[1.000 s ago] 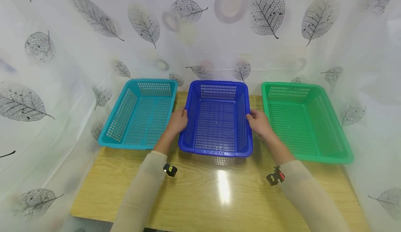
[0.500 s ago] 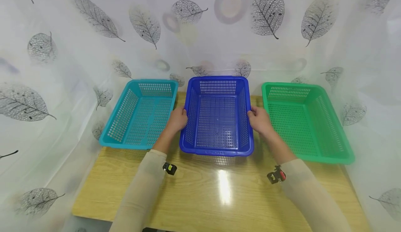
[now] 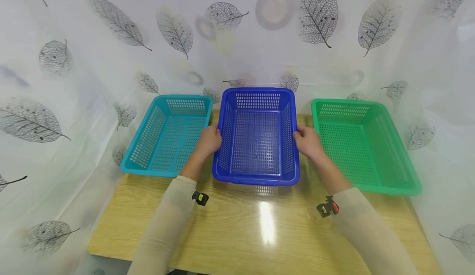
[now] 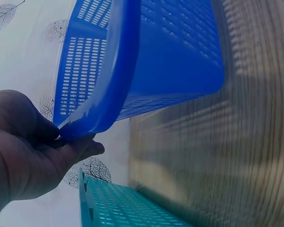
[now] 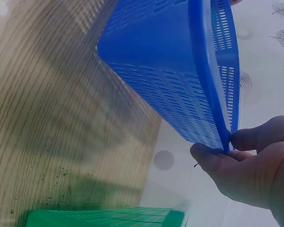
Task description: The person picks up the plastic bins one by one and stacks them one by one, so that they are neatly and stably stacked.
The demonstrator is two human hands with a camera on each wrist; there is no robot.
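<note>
A dark blue plastic basket point(image 3: 256, 143) with slotted walls and a mesh floor is held between my two hands, nothing inside it. My left hand point(image 3: 209, 140) grips its left rim; in the left wrist view the thumb lies over the rim point(image 4: 118, 71) and the fingers curl under it. On the opposite side my right hand point(image 3: 308, 142) pinches the right rim, thumb inside and fingers beneath, as the right wrist view shows. In both wrist views the basket's underside stands off the wooden table point(image 3: 237, 229), its far end tilted up.
A teal basket point(image 3: 171, 143) stands on the table to the left, close by my left forearm. To the right is a green basket point(image 3: 349, 155), partly behind my right forearm. A white leaf-printed sheet point(image 3: 259, 52) hangs behind and along both sides.
The blue basket's far end has risen and its floor now faces me a little more. Both hands keep their grip on the rims. The teal and green baskets stay in place.
</note>
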